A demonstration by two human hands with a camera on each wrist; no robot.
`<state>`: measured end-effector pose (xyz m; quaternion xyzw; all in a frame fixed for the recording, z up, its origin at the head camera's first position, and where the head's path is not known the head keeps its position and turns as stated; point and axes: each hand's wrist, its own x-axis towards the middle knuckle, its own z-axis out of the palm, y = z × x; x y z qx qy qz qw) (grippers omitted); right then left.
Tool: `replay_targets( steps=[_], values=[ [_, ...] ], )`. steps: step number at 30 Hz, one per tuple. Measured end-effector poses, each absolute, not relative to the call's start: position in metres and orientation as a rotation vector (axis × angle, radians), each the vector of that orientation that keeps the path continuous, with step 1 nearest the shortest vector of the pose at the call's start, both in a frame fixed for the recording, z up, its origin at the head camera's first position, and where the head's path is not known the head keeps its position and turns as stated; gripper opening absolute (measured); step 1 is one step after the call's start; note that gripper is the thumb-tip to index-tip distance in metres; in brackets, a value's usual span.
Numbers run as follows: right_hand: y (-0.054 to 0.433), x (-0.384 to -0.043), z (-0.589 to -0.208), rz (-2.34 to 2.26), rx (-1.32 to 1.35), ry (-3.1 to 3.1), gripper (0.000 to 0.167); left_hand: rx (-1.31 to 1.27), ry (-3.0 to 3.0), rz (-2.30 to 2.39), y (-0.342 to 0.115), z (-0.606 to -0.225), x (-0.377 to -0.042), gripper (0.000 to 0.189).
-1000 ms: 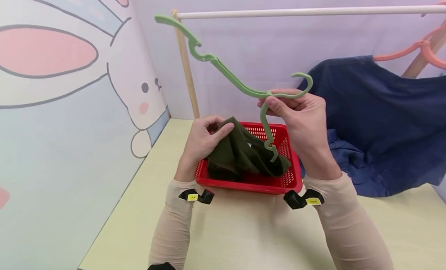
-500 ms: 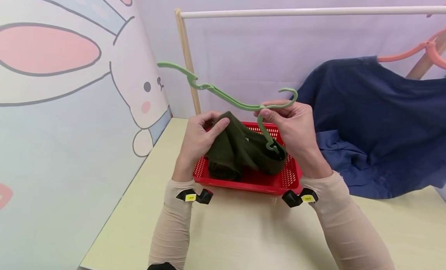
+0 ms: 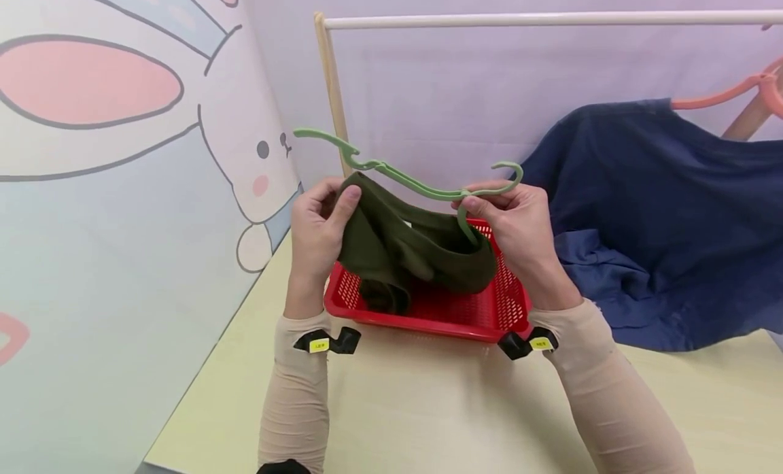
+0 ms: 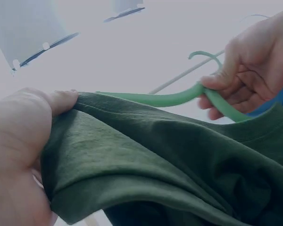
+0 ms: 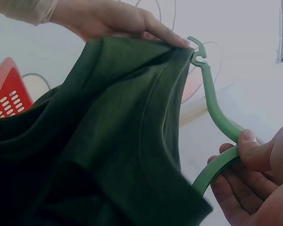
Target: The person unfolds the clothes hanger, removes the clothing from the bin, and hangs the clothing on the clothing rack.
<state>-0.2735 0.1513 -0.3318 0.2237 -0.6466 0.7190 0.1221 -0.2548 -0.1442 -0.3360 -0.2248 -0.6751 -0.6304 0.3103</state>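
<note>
My left hand [image 3: 318, 229] pinches a dark green shirt [image 3: 391, 236] near one shoulder, thumb on the front of the cloth. In the left wrist view the held part of the shirt [image 4: 132, 141] spreads out taut from that thumb. A light green hanger [image 3: 422, 188] is held by my right hand [image 3: 516, 222], thumb and fingers pinching it just below its hook. One arm of the hanger goes down into the shirt's neck opening, its end hidden by cloth. The other arm stretches left above the collar, outside the shirt, its tip rising past my left hand.
A red basket [image 3: 428, 324] stands on the pale table [image 3: 404, 399] below the shirt, whose lower part hangs into it. Behind runs a rack with a white rail [image 3: 489, 20]. A navy shirt [image 3: 660, 209] hangs at right on a coral hanger [image 3: 716, 96]. A rabbit-painted wall [image 3: 122, 256] borders the left.
My left hand has moved left and up, stretching the green shirt's collar. The hanger has come down, and its lower arm has gone deeper into the neck opening.
</note>
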Motion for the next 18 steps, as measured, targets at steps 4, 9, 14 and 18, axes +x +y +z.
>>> replay_targets(
  steps=[4,9,14,18],
  values=[
    [0.156,-0.274,-0.330,2.097,0.631,-1.893,0.018,-0.544,-1.730,-1.670,-0.151,-0.334,-0.255,0.029],
    [0.161,-0.271,-0.318,2.042,0.626,-1.921,0.019,-0.520,-1.671,-1.711,-0.158,-0.334,-0.258,0.016],
    [0.166,-0.262,-0.293,1.950,0.660,-1.920,0.018,-0.490,-1.630,-1.726,-0.163,-0.332,-0.260,0.008],
    [0.173,-0.254,-0.271,1.906,0.693,-1.878,0.018,-0.458,-1.619,-1.728,-0.165,-0.333,-0.260,0.008]
  ],
)
